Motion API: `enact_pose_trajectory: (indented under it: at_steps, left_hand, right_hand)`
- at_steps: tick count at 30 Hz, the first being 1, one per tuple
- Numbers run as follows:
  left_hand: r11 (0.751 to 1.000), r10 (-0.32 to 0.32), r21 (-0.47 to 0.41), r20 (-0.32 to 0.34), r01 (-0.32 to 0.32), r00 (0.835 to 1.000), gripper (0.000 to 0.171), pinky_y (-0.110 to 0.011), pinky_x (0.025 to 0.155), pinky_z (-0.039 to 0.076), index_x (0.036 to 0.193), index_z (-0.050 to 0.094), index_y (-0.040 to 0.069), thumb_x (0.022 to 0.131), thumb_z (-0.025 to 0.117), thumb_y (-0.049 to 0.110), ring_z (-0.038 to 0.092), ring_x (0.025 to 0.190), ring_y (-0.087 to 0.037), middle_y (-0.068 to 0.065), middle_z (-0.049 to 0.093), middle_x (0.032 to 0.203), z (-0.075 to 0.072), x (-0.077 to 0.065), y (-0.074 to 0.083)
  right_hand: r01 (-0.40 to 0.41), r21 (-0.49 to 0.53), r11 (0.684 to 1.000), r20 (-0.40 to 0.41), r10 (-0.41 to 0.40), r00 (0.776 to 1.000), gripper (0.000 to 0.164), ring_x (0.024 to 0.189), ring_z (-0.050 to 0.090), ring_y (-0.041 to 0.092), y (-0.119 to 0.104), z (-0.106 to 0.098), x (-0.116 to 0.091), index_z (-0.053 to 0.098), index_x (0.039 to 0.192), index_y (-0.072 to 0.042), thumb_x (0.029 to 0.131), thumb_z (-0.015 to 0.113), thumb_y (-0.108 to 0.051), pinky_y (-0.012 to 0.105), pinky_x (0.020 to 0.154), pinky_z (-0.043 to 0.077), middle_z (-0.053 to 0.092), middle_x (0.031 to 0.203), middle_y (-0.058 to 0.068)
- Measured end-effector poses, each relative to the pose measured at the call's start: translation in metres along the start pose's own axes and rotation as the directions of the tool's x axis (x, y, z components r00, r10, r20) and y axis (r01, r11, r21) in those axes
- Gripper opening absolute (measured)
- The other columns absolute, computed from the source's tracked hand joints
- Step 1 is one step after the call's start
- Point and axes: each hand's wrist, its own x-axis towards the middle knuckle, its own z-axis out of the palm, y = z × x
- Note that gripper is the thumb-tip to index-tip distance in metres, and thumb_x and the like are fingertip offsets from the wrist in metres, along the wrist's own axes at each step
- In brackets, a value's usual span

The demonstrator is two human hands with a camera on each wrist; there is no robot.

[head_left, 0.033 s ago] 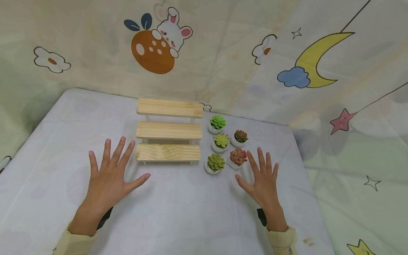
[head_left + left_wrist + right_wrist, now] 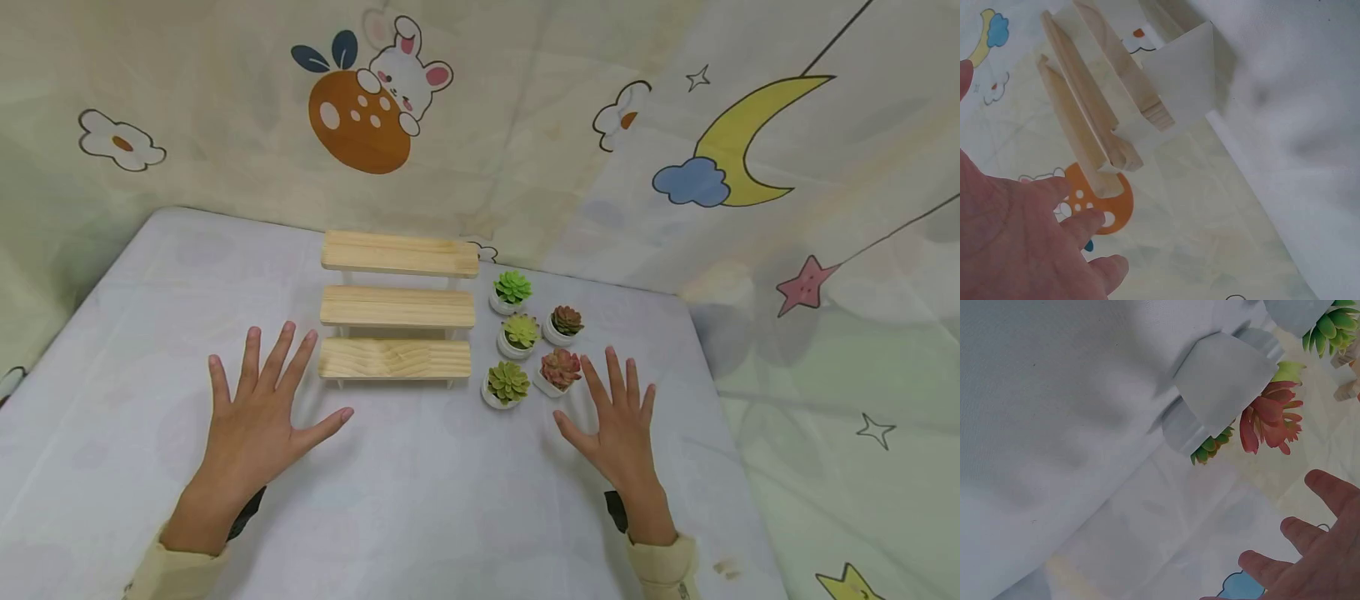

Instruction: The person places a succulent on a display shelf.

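My left hand is spread with straight fingers over the table, left of and nearer than a three-step wooden shelf. It holds nothing. On the right, my right hand is also spread and holds nothing; its fingertips are nearest a reddish succulent in a white pot. Beside that stand a brown-red succulent and a column of green ones: a bright green succulent, a yellow-green succulent and an olive-green succulent. In the right wrist view, the reddish succulent's white pot shows from the side.
A white cloth covers the table. Behind it hangs a fabric backdrop printed with a rabbit, flowers, a moon and stars. The shelf stands near the table's back edge, its boards on pale side supports.
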Motion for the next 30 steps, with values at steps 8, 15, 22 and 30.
enact_pose_trajectory:
  at_steps: [8,15,22,30]
  left_hand:
    - [1.0,-0.004,-0.009,0.0,0.004,1.0,0.099,-0.063,0.107,-0.012,0.15,0.01,0.029,0.074,0.059,0.068,-0.01,0.144,-0.027,0.003,0.002,0.158,0.002,0.002,0.0]
    - [0.999,-0.025,-0.022,0.056,0.026,0.998,0.098,-0.062,0.106,-0.016,0.15,0.007,0.029,0.076,0.057,0.069,-0.014,0.143,-0.028,0.001,-0.002,0.158,0.003,0.001,-0.001]
    - [0.998,-0.02,-0.056,0.049,0.022,0.999,0.097,-0.063,0.107,-0.012,0.15,0.006,0.029,0.077,0.058,0.066,-0.009,0.144,-0.031,-0.004,0.002,0.158,0.006,0.003,-0.004]
    - [0.878,-0.064,-0.466,0.115,0.111,0.991,0.082,-0.065,0.107,0.008,0.151,-0.002,0.021,0.093,0.052,0.044,0.003,0.142,-0.038,-0.013,0.004,0.156,0.005,0.022,-0.014]
  right_hand:
    - [-0.013,0.014,1.0,-0.002,0.013,1.0,0.08,0.142,0.008,0.039,0.004,0.004,-0.001,0.031,0.146,-0.026,0.081,0.049,-0.07,0.074,0.1,0.005,0.012,0.157,0.004]
    - [-0.041,0.042,0.998,0.019,0.04,0.999,0.084,0.142,0.005,0.038,0.004,0.007,-0.007,0.027,0.147,-0.028,0.077,0.063,-0.057,0.075,0.1,0.006,0.01,0.157,0.004]
    - [-0.088,0.154,0.984,-0.03,0.094,0.995,0.081,0.137,0.023,0.039,0.007,0.01,-0.005,0.033,0.144,-0.018,0.076,0.073,-0.035,0.068,0.101,0.021,0.025,0.151,0.011]
    - [-0.08,0.471,0.879,-0.092,0.138,0.986,0.061,0.102,0.053,0.028,-0.011,0.017,0.004,0.051,0.125,-0.004,0.072,0.079,-0.014,0.038,0.071,0.048,0.053,0.122,0.014]
